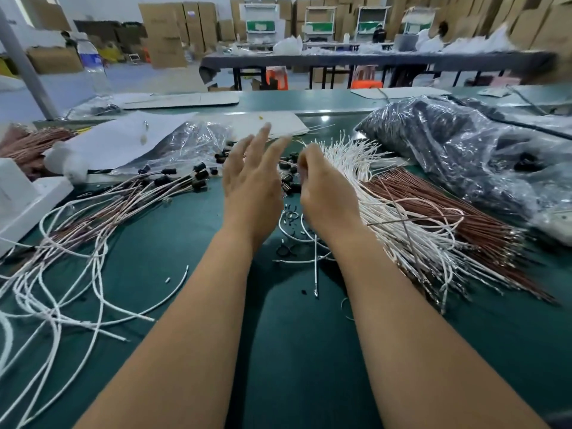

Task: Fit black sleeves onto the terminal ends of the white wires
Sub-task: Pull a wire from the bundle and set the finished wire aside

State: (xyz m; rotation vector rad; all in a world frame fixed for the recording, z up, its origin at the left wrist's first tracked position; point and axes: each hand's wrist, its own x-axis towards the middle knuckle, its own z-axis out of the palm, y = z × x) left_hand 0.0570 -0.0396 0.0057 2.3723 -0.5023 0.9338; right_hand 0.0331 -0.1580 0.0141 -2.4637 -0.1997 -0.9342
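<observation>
Neither hand visibly holds a wire. Left hand (250,178): raised above the green table (192,243), fingers straight and spread, gripping nothing. Right hand (325,187): fingers curled inward at the near edge of the white wire bundle; whether they pinch a wire or a sleeve is hidden behind the back of the hand and cannot be told.

From left to right on the table: a white foam block (24,193) at the far left edge; a loose tangle of finished wires (93,224), white and pinkish, several of them ending in black sleeves (198,174) that point toward the left hand; white paper (123,140) and a crumpled clear bag (192,144) behind them. Between the two hands lie scattered loose black sleeves (288,181), with a few stray white wires and small black scraps nearer the viewer. Just right of the right hand, the fanned bundle of white wires (387,212) lies with its terminal ends pointing away from the viewer; beside it lies a bundle of reddish-brown wires (448,218). At the far right sits a large clear plastic bag of dark parts (464,150).
</observation>
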